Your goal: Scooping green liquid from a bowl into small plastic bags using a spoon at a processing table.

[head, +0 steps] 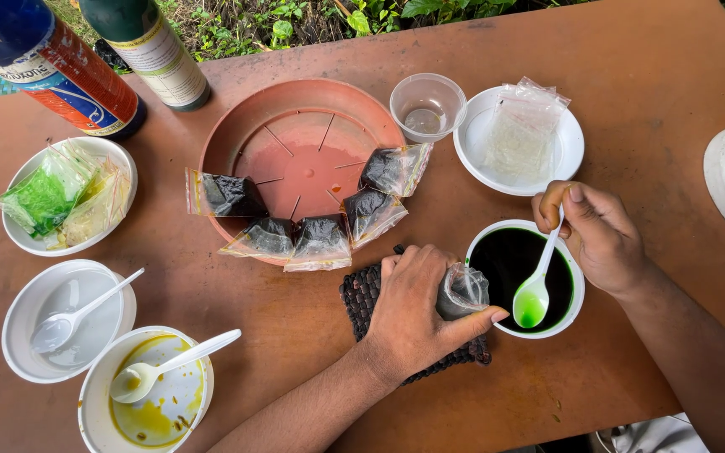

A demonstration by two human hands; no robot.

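Outdoors, a reddish-brown table [631,75] backs onto green weeds, with a round terracotta plastic saucer [299,126] at its centre. Along the saucer's near rim lie five small clear plastic bags of dark liquid [320,236]. Just right of and nearer than the saucer, the left hand [417,306] is clamped around a small clear plastic bag [461,291] partly filled with dark liquid, held over a dark woven mat [362,294]. Beside it, further right of the saucer, the right hand [597,235] pinches the handle of a white plastic spoon [534,294] carrying green liquid, its bowl over a white bowl of dark green liquid [572,310].

Right of the saucer's far rim stand an empty clear plastic cup [427,105] and a white plate of empty clear bags [472,143]. Left of the saucer sit a white bowl of green and yellow bags [18,239], a white bowl with a spoon [18,335] and a yellow-stained white bowl [94,411]. Two bottles [161,59] stand beyond the saucer's left side.
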